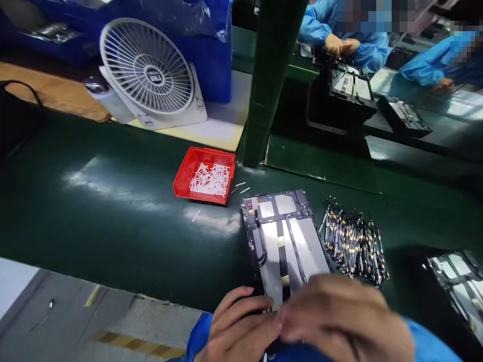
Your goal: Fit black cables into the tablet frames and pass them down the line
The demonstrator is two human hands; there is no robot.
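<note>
A tablet-like device [275, 236] lies with its inside exposed, showing silver battery panels, dark flex cables and a small board at its upper left corner. My left hand [241, 324] rests at the device's lower left edge, fingers stretched out towards my right hand. Blurred by motion, my right hand [347, 317] is over the lower end of the device, with thumb and fingers pinched together. Both sets of fingertips meet there. Whatever is between the right fingertips is hidden, as is the lower edge of the device.
A red bin [183, 176] holds white strips; several loose strips lie nearby. Thin black flex cables [354, 241] are piled right of the device. Another opened device [458, 281] lies far right. Behind are a fan [151, 70], a green post [269, 80] and co-workers in blue sleeves [317, 25].
</note>
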